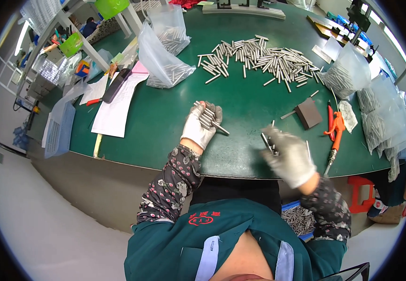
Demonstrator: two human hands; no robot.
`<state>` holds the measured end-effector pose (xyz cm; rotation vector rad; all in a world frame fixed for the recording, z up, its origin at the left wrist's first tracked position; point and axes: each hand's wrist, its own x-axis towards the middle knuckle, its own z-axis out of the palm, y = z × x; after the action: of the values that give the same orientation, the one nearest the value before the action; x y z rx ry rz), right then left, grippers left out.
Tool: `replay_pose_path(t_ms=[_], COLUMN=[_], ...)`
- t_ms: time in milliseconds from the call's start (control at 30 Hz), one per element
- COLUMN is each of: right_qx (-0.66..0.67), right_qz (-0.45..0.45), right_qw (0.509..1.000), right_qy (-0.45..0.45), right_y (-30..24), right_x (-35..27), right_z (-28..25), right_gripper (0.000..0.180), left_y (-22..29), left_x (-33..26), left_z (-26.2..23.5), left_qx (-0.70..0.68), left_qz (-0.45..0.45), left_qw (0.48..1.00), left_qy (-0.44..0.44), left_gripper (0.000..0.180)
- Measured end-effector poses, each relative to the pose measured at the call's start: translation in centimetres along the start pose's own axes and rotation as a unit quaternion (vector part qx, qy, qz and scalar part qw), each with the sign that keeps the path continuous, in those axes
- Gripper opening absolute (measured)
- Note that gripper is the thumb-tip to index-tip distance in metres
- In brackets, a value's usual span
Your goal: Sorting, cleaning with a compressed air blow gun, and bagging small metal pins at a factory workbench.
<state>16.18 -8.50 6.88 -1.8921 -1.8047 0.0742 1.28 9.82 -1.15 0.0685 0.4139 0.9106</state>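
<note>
My left hand (197, 132), in a white glove, is closed around a bunch of short metal pins (207, 118) above the green table (240, 161). One pin sticks out of the bunch to the right. My gloved right hand (291, 157) is smeared by motion near the table's front edge. A few more pins (265, 139) show at its fingertips; whether it grips them cannot be told. Farther back lies a loose heap of the same pins (278, 63). A dark brown block (308, 114) rests beyond my right hand, with a thin strip and a pin beside it.
An orange air gun (338, 125) and a red-handled tool (330, 119) lie at the right. Clear bags of pins (346, 75) stand farther right, others (163, 65) back left. Papers (111, 114), a black case (117, 85) and a blue basket (60, 131) are left. Below the table sits a pin-filled bin (299, 219).
</note>
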Motion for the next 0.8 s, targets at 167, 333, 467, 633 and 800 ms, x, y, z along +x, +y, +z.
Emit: replay_pose_path(t_ms=[167, 333, 467, 633, 800], right_qx=[0.016, -0.076, -0.098, 0.030, -0.017], right_qz=[0.047, -0.005, -0.024, 0.121, 0.017], right_qw=[0.996, 0.990, 0.983, 0.986, 1.000], right_qy=[-0.072, -0.117, -0.155, -0.110, -0.014], right_y=[-1.2, -1.2, -1.5, -1.3, -5.5], right_x=[4.1, 5.6, 6.5, 8.5, 11.4], right_z=[7.4, 9.7, 8.9, 6.8, 7.6], right_gripper=[0.036, 0.012, 0.014, 0.022, 0.015], left_y=[-1.9, -0.9, 0.4, 1.8, 0.8], left_x=[-1.0, 0.2, -0.1, -0.7, -0.8], left_z=[1.6, -1.1, -2.1, -1.9, -1.5], left_qx=[-0.055, -0.029, -0.043, -0.035, -0.049], left_qz=[-0.025, -0.009, -0.005, 0.024, 0.044], left_qw=[0.998, 0.999, 0.999, 0.999, 0.996], left_qy=[-0.030, -0.042, -0.027, 0.009, -0.053], left_gripper=[0.001, 0.004, 0.007, 0.006, 0.005])
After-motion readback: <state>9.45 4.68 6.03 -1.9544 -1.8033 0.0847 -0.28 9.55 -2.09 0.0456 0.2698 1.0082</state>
